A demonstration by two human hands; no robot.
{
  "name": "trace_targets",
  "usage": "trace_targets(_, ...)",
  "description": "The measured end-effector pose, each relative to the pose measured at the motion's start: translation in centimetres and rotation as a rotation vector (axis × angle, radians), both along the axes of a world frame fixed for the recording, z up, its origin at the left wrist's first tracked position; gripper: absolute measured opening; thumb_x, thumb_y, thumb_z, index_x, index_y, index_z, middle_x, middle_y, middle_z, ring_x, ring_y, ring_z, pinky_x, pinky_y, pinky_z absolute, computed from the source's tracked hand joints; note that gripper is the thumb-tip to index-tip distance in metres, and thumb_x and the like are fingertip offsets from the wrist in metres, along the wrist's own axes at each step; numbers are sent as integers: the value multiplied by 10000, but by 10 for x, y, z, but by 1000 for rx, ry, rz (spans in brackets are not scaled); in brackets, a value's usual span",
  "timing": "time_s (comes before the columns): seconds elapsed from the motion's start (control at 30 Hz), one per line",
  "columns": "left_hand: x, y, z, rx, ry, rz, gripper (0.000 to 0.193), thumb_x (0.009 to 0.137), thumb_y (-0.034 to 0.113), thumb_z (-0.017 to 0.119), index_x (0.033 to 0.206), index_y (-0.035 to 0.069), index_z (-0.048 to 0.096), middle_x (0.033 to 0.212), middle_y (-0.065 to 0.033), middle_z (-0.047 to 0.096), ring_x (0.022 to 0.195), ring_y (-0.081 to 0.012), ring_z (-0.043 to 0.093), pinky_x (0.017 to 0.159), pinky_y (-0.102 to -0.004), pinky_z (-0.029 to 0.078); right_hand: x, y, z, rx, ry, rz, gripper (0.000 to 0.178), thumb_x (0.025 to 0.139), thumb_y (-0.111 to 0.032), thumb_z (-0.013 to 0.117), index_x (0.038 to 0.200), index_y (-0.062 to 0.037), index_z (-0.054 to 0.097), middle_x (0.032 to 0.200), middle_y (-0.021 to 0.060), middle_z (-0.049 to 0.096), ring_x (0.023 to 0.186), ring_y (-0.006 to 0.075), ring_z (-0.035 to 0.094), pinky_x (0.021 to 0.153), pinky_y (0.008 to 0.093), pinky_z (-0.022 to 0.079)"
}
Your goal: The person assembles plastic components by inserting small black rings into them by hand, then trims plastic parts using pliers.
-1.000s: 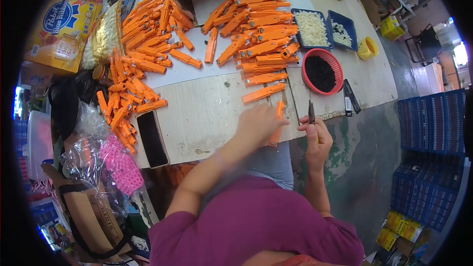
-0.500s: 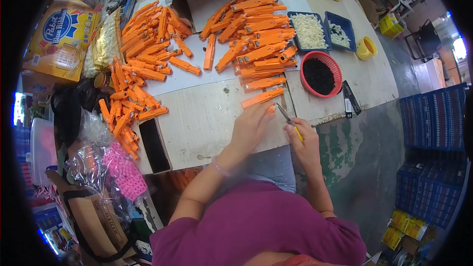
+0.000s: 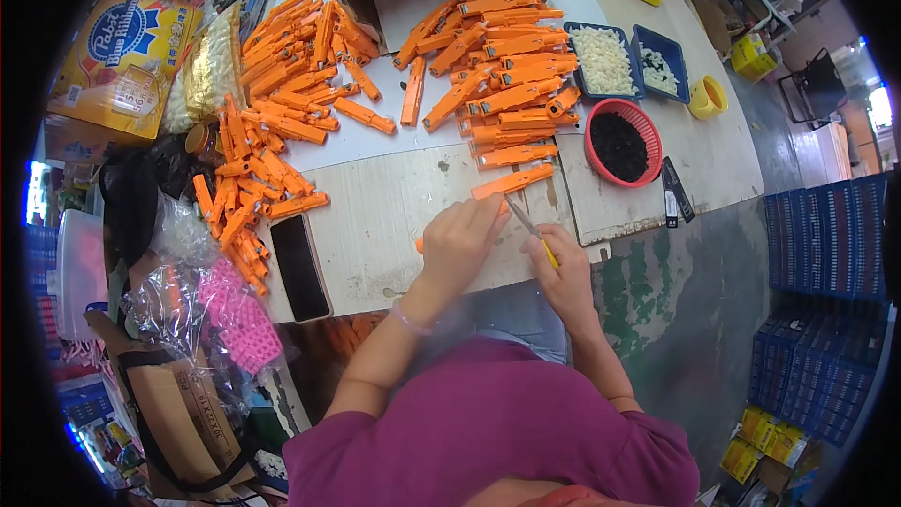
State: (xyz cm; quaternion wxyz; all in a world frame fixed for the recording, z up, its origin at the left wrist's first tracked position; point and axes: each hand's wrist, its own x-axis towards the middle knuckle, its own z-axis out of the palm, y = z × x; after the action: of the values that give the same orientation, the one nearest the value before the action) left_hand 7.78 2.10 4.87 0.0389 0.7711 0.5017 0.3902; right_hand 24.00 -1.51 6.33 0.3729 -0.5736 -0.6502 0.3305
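My left hand (image 3: 462, 242) is closed around an orange plastic piece (image 3: 504, 208), most of it hidden by the fingers; its ends peek out on both sides. In my right hand (image 3: 563, 272) is a slim pointed metal tool with a yellow handle (image 3: 551, 254). Its tip meets the held piece by my left fingertips; whether it is a blade or tweezers I cannot tell. Just beyond lies a single orange piece (image 3: 512, 181), the nearest of a stacked row of similar orange pieces (image 3: 521, 70).
A loose heap of orange pieces (image 3: 291, 84) spreads on the left, near a dark phone (image 3: 298, 268). Toward the right stand a red basket of black bits (image 3: 654, 136), blue trays of white bits (image 3: 605, 61), a yellow cup (image 3: 709, 97) and black strips (image 3: 676, 192).
Both hands have shifted slightly left and nearer to me. The tool's tip is now at the held orange piece, more of which shows. The whole view has shifted a little.
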Motion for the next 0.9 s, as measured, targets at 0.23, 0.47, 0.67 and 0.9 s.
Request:
trace_targets(0.23,-35,-30,7,-1037,-824,-279,247,962,230,518,940,-1,600,612,27,450,536,-40,405,483,-213,336,1,-11,-24,281,-97,129,162,843,-137,615,788,8,571,802,158,569,740,346,558,651,404,459)
trace_targets(0.47,-118,-89,13,-1546,-771,-260,305,962,270,518,982,-17,619,641,33,496,565,-45,439,517,-202,355,-29,-23,-25,168,-28,635,223,863,-236,608,808,-21,596,917,120,605,880,313,572,787,395,458)
trace_targets(0.67,-182,-131,-6,-1249,674,-296,351,918,297,586,1132,19,604,778,-49,660,717,-179,620,646,-315,479,-13,-10,-18,94,65,353,131,838,-128,632,873,-3,653,978,140,639,919,293,614,797,339,483)
trace_targets(0.9,-32,-17,5,-449,-6,-415,433,831,154,606,1243,55,517,1076,-141,597,962,-299,593,832,-351,475,22,-4,4,87,154,9,194,880,-128,562,827,23,672,935,142,642,876,224,619,772,302,465)
